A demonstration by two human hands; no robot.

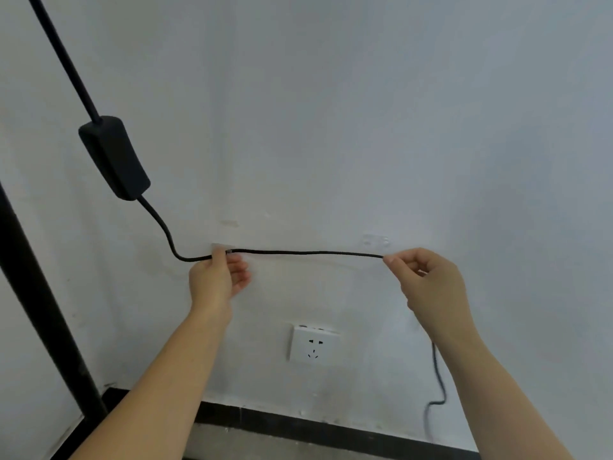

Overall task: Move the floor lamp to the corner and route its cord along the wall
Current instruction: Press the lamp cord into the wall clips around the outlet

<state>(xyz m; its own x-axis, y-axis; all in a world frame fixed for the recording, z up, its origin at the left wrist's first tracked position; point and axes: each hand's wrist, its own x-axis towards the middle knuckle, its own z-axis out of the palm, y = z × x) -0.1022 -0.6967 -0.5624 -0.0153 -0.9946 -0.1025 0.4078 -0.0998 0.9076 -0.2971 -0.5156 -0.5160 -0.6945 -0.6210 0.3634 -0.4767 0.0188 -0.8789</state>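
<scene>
A thin black cord (308,252) stretches level across the white wall between my two hands. My left hand (215,280) pinches it at a small clear clip (221,246) stuck to the wall. My right hand (428,280) pinches the cord's other end of the stretch, just below a second clear clip (375,240). Up left, the cord rises into a black inline switch box (114,157) and runs on past the top edge. The lamp's black pole (43,313) stands at the far left. Behind my right forearm the cord's tail (438,380) hangs toward the floor.
A white wall socket (313,346) sits below the stretched cord, with nothing plugged in. A black skirting strip (298,423) runs along the wall's foot above the grey floor. The wall corner lies at the far left behind the pole.
</scene>
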